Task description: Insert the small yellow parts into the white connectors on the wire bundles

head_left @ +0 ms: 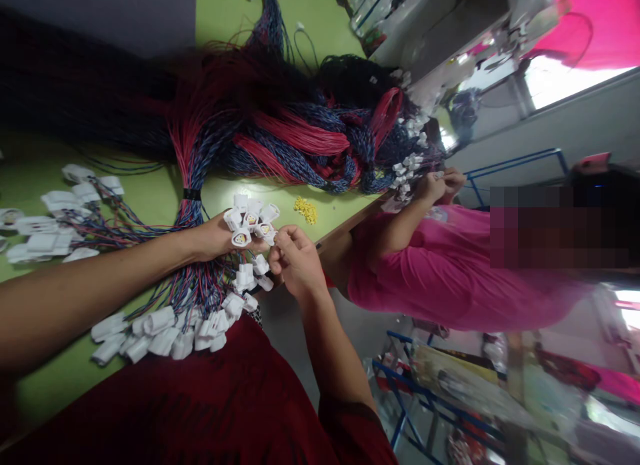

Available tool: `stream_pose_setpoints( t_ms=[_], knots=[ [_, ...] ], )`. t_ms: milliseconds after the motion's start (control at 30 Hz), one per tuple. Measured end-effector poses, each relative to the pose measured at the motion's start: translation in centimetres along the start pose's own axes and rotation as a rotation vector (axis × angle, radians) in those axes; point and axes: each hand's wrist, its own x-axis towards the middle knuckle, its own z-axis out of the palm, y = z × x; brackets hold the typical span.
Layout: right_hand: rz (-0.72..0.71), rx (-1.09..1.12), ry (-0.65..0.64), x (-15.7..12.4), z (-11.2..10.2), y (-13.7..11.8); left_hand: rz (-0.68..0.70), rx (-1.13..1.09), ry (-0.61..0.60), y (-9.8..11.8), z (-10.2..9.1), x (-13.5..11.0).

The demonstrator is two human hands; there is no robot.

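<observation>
While your left hand (215,240) holds a connector cluster (251,220) above the table (283,197), close to the edge running from you toward your co-worker (415,272), its fingers are gathered around the group, mostly hidden. Your right hand (300,258) has thumb and forefinger narrowly set at the cluster's side; whether they grip anything, I cannot tell. Yellow shows inside at least three connectors you hold, so those look filled. Plenty seems left: yellow pieces (306,210) lie loose near that same edge, and more white connectors (160,320) fan out toward your shirt (200,405), most with openings turned away, so their state is unclear. Black tape (192,194) binds their wires, which join the wire bundle (200,145) stretching across the table's far side.
</observation>
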Motion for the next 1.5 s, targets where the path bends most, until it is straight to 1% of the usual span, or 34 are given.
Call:
stream_pose_setpoints(
  t_ms=[133, 267, 500, 567, 633, 700, 733, 867, 933, 1000, 1133, 1300, 1400, 1500],
  knots=[
    [0.015, 0.070, 0.001, -0.1, -0.3, 0.0, 0.001, -0.008, 0.009, 0.1, 0.1, -0.1],
    [0.033, 0.039, -0.005, 0.0, -0.3, -0.2, 0.005, -0.001, 0.041, 0.1, 0.2, -0.1],
    [-0.057, -0.042, 0.009, 0.6, -0.3, 0.3, -0.010, -0.008, 0.073, 0.6, 0.5, -0.3],
    [-0.083, -0.068, 0.031, 0.5, -0.4, 0.5, -0.011, 0.014, 0.081, 0.8, 0.6, -0.3],
    [-0.144, -0.135, 0.108, -0.1, -0.4, 0.7, -0.018, 0.024, 0.086, 0.9, 0.7, -0.2],
    [-0.232, -0.260, 0.196, -1.0, -0.3, 1.0, -0.038, 0.009, 0.089, 0.9, 0.7, -0.2],
    [-0.271, -0.332, 0.210, -1.6, -0.2, 1.2, -0.045, -0.003, 0.095, 0.8, 0.7, -0.1],
    [-0.424, -0.652, 0.129, -3.2, -0.1, 1.7, -0.031, 0.004, 0.134, 0.6, 0.6, -0.2],
    [-0.541, -0.815, 0.147, -3.3, -0.2, 1.6, -0.018, 0.036, 0.127, 0.6, 0.6, -0.4],
    [-0.631, -0.909, 0.171, -3.0, -0.3, 1.3, -0.009, 0.071, 0.112, 0.8, 0.6, -0.5],
    [-0.699, -0.902, 0.184, -2.3, -0.6, 1.5, 0.013, 0.080, 0.083, 1.1, 0.7, -0.4],
    [-0.698, -0.792, 0.203, -1.9, -0.4, 2.3, 0.014, -0.003, 0.072, 1.1, 0.7, -0.1],
    [-0.794, -0.853, 0.189, -1.8, -0.6, 2.1, -0.018, -0.010, 0.086, 0.9, 0.6, -0.1],
    [-0.879, -0.955, 0.107, -1.4, -1.4, 1.8, -0.095, 0.009, 0.043, 0.9, 0.5, -0.2]
  ],
)
